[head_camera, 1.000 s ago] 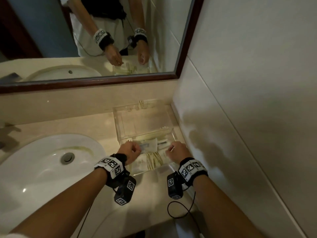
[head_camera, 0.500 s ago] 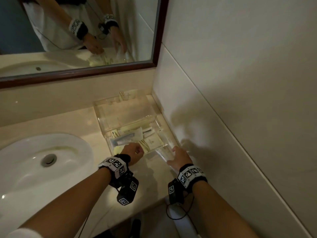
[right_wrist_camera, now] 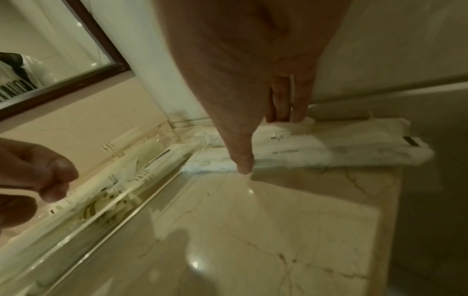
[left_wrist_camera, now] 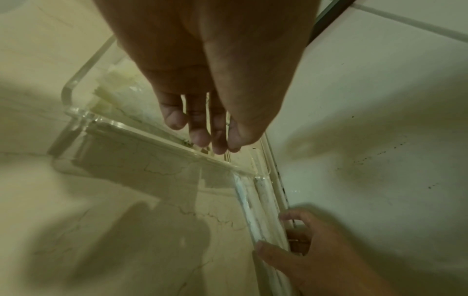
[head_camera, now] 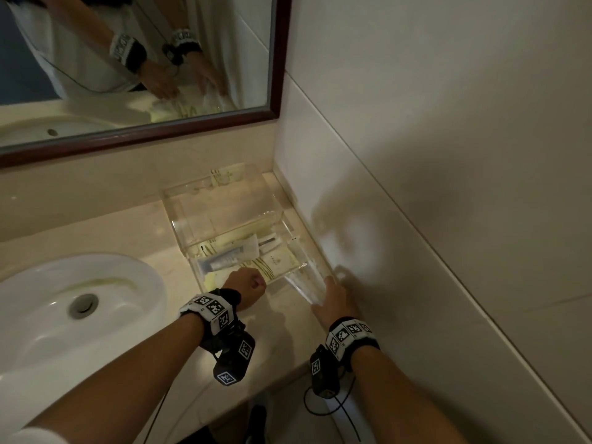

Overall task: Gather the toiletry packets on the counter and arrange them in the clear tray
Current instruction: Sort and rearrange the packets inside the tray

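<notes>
Right hand [head_camera: 333, 299] shifted onto long clear plastic packet [right_wrist_camera: 329, 152] beside clear acrylic tray [head_camera: 192, 200], thumb and fingers pinching it. Left hand [head_camera: 248, 285] curled, holding nothing visible. Last packet probably next in.

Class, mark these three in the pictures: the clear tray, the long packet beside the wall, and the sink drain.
clear tray [head_camera: 179, 200]: head view, far left rim corner.
long packet [right_wrist_camera: 341, 148]: right wrist view, middle of its white wrapper.
sink drain [head_camera: 84, 304]: head view, centre of the metal plug.

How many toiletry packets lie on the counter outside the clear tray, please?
2: far packet against the wall, near packet beside it, under the right hand; more may be hidden.
</notes>
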A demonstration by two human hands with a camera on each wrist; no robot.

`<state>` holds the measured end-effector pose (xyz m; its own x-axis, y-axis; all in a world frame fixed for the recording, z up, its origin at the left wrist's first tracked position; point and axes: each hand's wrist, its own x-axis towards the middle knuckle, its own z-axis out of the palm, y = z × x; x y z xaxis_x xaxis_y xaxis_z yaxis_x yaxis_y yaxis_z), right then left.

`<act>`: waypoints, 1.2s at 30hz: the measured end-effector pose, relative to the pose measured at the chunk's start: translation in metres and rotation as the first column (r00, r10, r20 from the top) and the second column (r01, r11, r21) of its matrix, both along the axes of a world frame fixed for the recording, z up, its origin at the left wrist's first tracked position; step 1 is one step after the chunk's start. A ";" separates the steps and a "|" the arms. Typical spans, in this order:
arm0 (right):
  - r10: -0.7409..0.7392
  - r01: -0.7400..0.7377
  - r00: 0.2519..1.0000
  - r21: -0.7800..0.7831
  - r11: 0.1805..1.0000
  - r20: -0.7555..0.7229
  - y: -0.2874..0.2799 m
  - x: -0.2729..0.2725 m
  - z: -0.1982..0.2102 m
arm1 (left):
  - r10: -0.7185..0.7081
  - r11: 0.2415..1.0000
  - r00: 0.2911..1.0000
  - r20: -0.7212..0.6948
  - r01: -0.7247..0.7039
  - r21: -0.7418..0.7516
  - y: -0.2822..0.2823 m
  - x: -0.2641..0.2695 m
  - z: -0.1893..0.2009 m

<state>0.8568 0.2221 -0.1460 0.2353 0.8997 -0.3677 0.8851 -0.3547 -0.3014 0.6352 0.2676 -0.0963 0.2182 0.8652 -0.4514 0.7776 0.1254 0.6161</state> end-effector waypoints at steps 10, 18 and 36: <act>-0.032 0.028 0.998 -0.080 0.996 -0.051 0.004 0.003 -0.003 | -0.009 1.000 1.000 -0.020 0.009 -0.002 0.004 0.001 0.000; -0.011 0.009 0.999 -0.022 1.000 -0.050 0.005 0.005 0.003 | -0.039 0.999 0.999 -0.028 0.039 0.004 0.006 0.008 0.001; 0.103 0.082 0.850 0.322 0.943 -0.516 0.011 -0.021 0.043 | 0.070 0.997 0.997 0.032 -0.071 0.029 0.002 -0.006 0.010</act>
<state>0.8355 0.2330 -0.1030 0.0824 0.9889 -0.1232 0.5671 -0.1482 -0.8102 0.6288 0.2699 -0.0860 0.1696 0.8921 -0.4187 0.7479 0.1602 0.6442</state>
